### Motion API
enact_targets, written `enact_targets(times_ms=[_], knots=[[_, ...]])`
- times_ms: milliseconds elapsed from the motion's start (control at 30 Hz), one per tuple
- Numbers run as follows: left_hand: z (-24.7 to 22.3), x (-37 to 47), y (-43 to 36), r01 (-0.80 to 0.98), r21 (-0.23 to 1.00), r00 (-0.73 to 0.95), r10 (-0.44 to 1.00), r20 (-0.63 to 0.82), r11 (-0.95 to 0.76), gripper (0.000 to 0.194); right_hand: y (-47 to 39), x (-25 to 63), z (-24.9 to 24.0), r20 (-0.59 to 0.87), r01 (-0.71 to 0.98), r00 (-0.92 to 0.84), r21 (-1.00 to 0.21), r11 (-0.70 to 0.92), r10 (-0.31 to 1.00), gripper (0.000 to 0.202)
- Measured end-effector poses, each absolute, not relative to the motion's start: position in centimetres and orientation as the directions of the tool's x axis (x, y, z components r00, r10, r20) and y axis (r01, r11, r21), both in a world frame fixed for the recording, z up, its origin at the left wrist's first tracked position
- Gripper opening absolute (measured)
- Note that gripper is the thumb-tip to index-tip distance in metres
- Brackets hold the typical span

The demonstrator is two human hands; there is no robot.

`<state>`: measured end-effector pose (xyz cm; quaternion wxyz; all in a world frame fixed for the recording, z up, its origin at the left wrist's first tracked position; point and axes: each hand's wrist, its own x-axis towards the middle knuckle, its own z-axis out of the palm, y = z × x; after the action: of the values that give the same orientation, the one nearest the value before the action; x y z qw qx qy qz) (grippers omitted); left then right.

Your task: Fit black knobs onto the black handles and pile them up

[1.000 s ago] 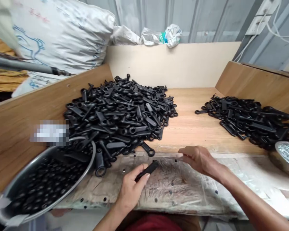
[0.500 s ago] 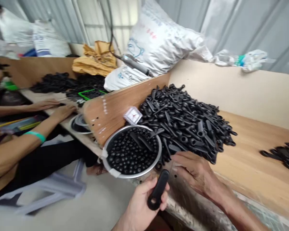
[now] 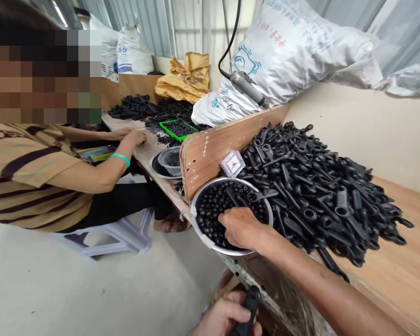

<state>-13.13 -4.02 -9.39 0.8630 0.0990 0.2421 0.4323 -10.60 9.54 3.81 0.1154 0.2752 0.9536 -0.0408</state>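
Black handle (image 3: 251, 305), near centre, pinched in left hand (image 3: 226, 311) by the bench (image 3: 278, 280) edge — a slack thumb could drop it. Right hand (image 3: 243, 228) inside bowl (image 3: 271, 218), fingertips hidden, grip can't be told; a snagged knuckle could spill knobs (image 3: 210, 212). Count: one handle held, one bowl here, one clock (image 3: 233, 164) beyond, one handle pile (image 3: 322, 196) right — knobs uncountable.

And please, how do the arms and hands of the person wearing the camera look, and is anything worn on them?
The left hand and right hand are bare, without gloves. The long right forearm narrows toward the wrist; no sleeve, watch or bracelet shows. The left forearm is mostly cut off. The thin turquoise band is on a co-worker's arm.
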Motion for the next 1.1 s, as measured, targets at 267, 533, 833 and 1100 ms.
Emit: enact_targets(times_ms=[267, 533, 833, 1100], knots=[[-9.0, -12.7, -4.0, -0.645, 0.441, 0.585, 0.774, -0.24, 0.624, 0.031, 10.3, -7.5, 3.5, -0.026, 0.604, -0.762, -0.388, 0.696, 0.647, 0.018], [-2.4, -10.7, -0.8, -0.73, 0.59, 0.282, 0.939, -0.199, 0.344, 0.018, 4.9, 3.2, 3.5, 0.209, 0.02, -0.392, -0.972, 0.235, 0.896, 0.029], [1.1, -3.2, 0.2, -0.535, 0.737, 0.402, 0.891, -0.21, 0.414, 0.022, -1.3, 10.1, 2.5, 0.699, 0.484, -0.225, -0.525, 0.701, 0.679, 0.042], [1.3, -1.1, -0.2, -0.488, 0.702, 0.484, 0.83, -0.278, 0.52, 0.024, -2.9, 12.9, 2.7, 0.427, 0.309, -0.203, -0.826, 0.471, 0.881, 0.019]])
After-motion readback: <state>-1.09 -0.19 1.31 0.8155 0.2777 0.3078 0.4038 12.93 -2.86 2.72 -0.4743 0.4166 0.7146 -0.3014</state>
